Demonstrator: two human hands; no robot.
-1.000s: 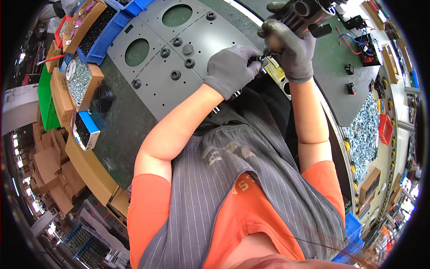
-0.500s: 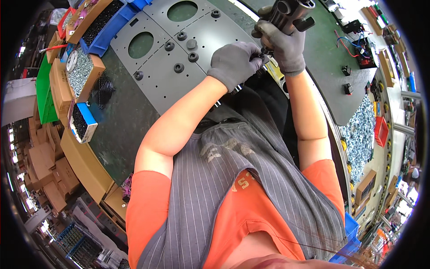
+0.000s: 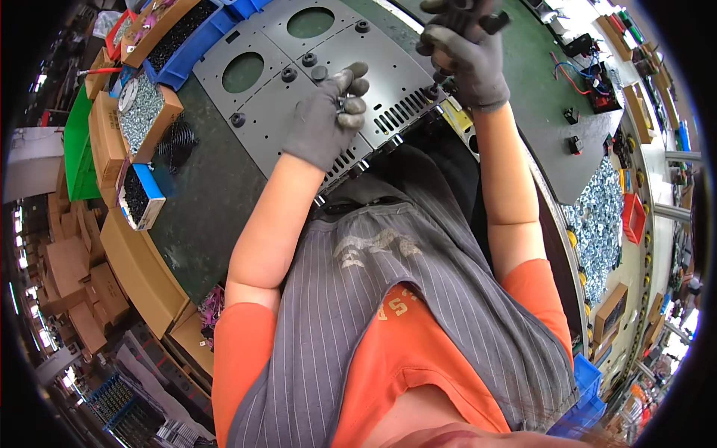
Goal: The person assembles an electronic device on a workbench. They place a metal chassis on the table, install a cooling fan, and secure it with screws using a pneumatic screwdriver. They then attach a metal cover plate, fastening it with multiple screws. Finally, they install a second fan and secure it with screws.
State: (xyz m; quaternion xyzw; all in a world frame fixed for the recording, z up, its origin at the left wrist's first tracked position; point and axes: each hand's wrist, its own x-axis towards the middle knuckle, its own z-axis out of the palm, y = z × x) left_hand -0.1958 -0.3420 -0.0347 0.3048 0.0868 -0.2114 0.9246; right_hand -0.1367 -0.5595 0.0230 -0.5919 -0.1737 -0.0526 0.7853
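Now left hand (image 3: 323, 119), grey-gloved, hovers over grey metal panel (image 3: 299, 89) at upper centre of frame, fingers curled, pinching small dark part (image 3: 342, 104) at fingertips. Right hand (image 3: 464, 56), also gloved, raised at top centre-right, fist wrapped round black tool (image 3: 478, 16). Panel lies on green bench (image 3: 202, 209); black round feet (image 3: 308, 60) dot its face. Screw boxes (image 3: 142, 112) upper left.
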